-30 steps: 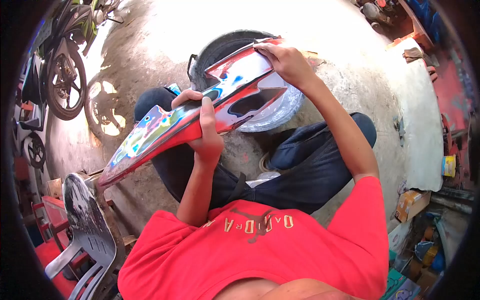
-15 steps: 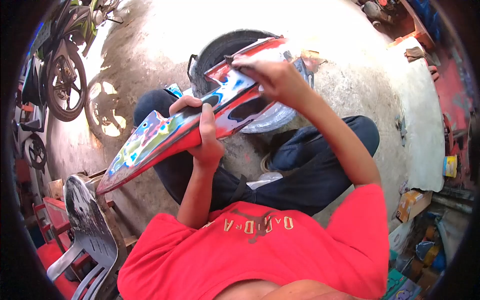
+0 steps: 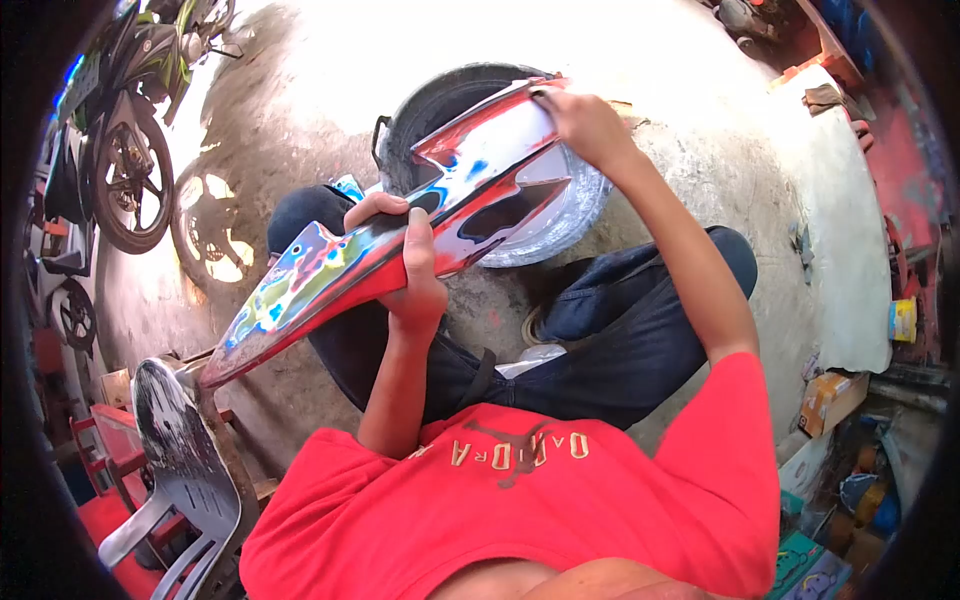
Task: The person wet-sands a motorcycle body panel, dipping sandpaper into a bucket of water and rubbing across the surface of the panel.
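Observation:
My left hand point(image 3: 415, 275) is wrapped round the middle of a long, pointed motorcycle body panel point(image 3: 310, 285), with the thumb on top. The panel is red with white, blue and green patches and dark areas, and it lies tilted over my lap and a tub. At its far upper end, my right hand point(image 3: 595, 130) pinches a small dark piece of sandpaper point(image 3: 542, 96) against the white and red surface. Beneath the panel stands a round black tub point(image 3: 405, 140), and a pale, shiny basin point(image 3: 560, 235) shows beside it, partly covered.
Motorcycles point(image 3: 130, 170) stand at the left. A worn grey plastic chair point(image 3: 190, 450) is close on my left. On the right are a pale slab point(image 3: 850, 250), a cardboard box point(image 3: 832, 402) and a yellow can point(image 3: 902, 320). My crossed legs point(image 3: 640, 330) rest on the concrete floor.
My right hand has slid outward, up and to the right along the panel to its far end, uncovering the white area. My left hand keeps its hold, and the panel has barely moved.

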`<move>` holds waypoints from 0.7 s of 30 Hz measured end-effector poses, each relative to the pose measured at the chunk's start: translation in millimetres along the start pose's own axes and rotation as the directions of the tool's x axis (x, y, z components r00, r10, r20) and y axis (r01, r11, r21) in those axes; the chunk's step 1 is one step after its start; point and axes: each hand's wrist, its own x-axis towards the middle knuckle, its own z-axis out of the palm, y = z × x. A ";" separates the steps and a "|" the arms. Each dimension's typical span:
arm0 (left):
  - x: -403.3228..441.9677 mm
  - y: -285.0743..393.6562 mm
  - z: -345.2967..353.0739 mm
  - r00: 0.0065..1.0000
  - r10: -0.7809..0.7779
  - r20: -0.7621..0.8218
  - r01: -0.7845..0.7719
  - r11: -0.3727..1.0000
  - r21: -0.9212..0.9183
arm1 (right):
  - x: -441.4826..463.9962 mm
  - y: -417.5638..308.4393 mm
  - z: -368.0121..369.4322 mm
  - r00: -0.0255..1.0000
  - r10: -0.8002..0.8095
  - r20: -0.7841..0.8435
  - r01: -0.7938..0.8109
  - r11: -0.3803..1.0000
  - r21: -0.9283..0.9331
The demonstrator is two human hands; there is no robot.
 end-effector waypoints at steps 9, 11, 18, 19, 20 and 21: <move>1.2 0.5 1.9 1.000 -0.001 -0.022 0.001 1.000 0.003 | -21.9 -47.9 -4.7 0.937 -0.306 -0.170 0.329 0.935 0.134; -0.3 -0.5 2.3 1.000 0.011 -0.006 -0.011 1.000 0.010 | 0.7 -28.8 -16.9 0.973 0.137 0.183 -0.130 0.990 -0.049; 0.9 0.0 1.1 1.000 0.014 0.009 -0.014 1.000 -0.009 | -47.4 -112.8 -29.9 0.824 -0.517 -0.230 0.558 0.810 0.180; -0.7 1.5 0.4 1.000 0.015 0.009 -0.015 1.000 0.007 | -42.7 -101.4 -24.8 0.833 -0.504 -0.227 0.543 0.823 0.168; -0.1 1.7 1.3 1.000 0.021 0.011 -0.021 1.000 0.020 | -34.0 -82.7 -20.2 0.878 -0.429 -0.213 0.458 0.882 0.109; 0.1 1.7 2.4 1.000 0.026 0.008 -0.027 0.999 0.030 | -26.0 -59.2 -9.4 0.938 -0.301 -0.171 0.314 0.948 0.052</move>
